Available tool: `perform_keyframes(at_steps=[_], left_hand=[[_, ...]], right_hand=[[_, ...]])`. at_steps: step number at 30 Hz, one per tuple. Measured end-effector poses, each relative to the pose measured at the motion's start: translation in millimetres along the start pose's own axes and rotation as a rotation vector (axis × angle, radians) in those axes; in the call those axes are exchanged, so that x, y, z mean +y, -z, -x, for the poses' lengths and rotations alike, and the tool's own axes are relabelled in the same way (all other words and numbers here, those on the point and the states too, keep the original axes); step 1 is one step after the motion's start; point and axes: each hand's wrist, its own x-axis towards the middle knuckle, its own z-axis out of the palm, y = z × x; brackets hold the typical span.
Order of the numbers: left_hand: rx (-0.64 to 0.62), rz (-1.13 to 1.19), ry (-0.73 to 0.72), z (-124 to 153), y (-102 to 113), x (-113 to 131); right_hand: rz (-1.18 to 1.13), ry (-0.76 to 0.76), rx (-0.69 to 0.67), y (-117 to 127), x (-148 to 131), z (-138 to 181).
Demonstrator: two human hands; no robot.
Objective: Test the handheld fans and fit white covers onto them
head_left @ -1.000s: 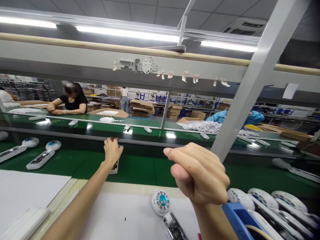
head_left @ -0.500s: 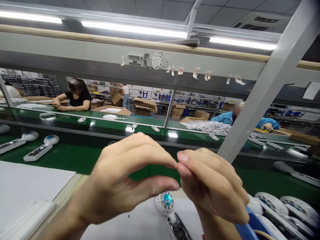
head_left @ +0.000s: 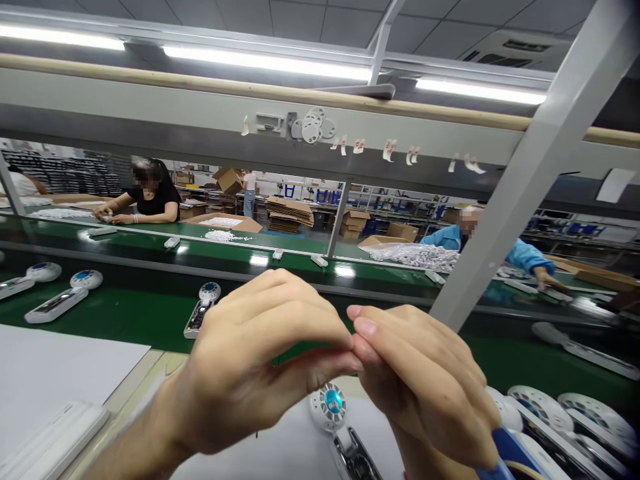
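Observation:
Raised in front of me, my left hand [head_left: 265, 353] has its thumb and fingers brought together at the tips. My right hand [head_left: 425, 380] is closed in a pinch, and its fingertips meet those of my left. Anything between the fingertips is too small or hidden to make out. Below them on the white work surface [head_left: 280, 450] lies a white handheld fan [head_left: 327, 407] with a blue-green centre and an open handle showing dark inner parts. My hands hover above it without touching it.
Several similar fans [head_left: 540, 407] crowd a blue bin [head_left: 515, 453] at right. White casings [head_left: 55, 433] lie at left. A green conveyor [head_left: 135, 313] carries more fans. Two seated co-workers [head_left: 155, 193] [head_left: 460, 233] sit across the line. A slanted metal post [head_left: 520, 160] stands at right.
My left thumb has risen to meet its fingers and my right fingertips. Fans on the near belt have shifted left, with one now showing beside my left hand. Casings on the far belt moved right.

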Motion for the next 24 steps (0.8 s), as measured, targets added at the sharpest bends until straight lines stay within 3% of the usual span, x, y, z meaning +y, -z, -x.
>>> perform_keyframes(at_steps=[5, 8, 12, 17, 24], left_hand=[[-0.061, 0.090, 0.379, 2.1, 8.4, 12.6], [-0.081, 0.089, 0.515, 2.1, 14.0, 21.7], [-0.091, 0.010, 0.590, 3.0, 20.3, 28.5], [0.010, -0.045, 0.555, 6.7, 19.7, 29.6], [-0.041, -0.040, 0.579, 8.4, 21.9, 27.3]], right_hand=[[-0.020, 0.043, -0.091, 3.1, 0.4, -0.8], [-0.050, 0.052, -0.145, 4.4, -1.8, -2.3], [-0.078, 0.027, -0.237, 6.5, -9.1, -5.8], [-0.093, -0.043, -0.354, 8.9, -16.6, -6.6], [-0.098, -0.038, -0.356, 2.4, -16.1, -1.1]])
